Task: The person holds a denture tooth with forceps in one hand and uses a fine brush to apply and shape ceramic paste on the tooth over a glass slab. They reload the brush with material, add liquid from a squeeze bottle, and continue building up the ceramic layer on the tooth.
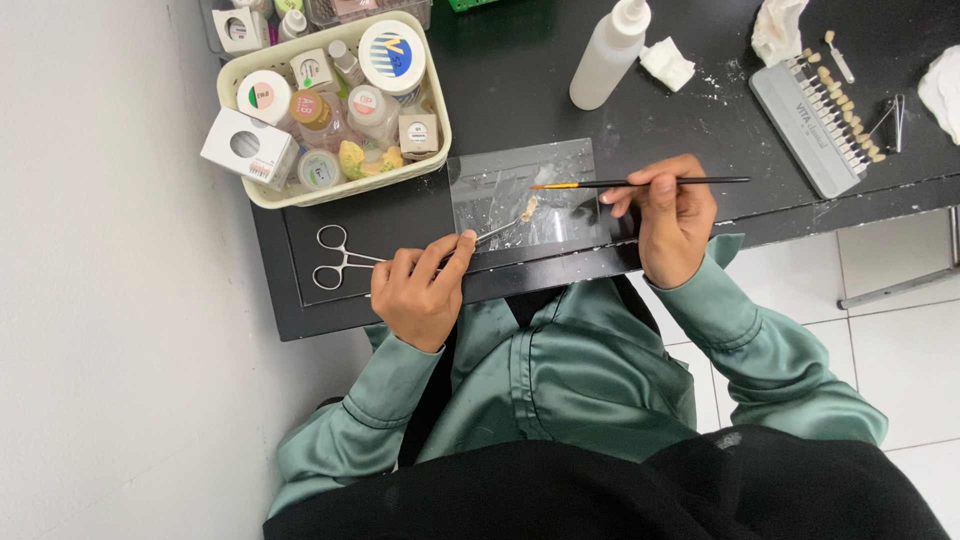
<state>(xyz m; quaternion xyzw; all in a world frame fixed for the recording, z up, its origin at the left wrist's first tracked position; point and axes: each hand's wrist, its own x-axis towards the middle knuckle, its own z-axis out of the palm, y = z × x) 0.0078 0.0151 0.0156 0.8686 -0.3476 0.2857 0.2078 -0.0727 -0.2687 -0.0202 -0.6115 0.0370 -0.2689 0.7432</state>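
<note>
Overhead, left hand (418, 295) pinches silver forceps (345, 262) clamping a small pale tooth-like piece (527, 209) over the smeared glass slab (522, 194) on the black table (520, 70), while right hand (672, 222) grips a thin orange-ferruled brush (640, 182), tip near the piece.

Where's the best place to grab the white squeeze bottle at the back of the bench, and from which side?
Probably take the white squeeze bottle around the wide middle of its body, not the narrow nozzle. It stands on the black bench with open space on its left; a crumpled tissue lies close on its right, so come in from the left.
</note>
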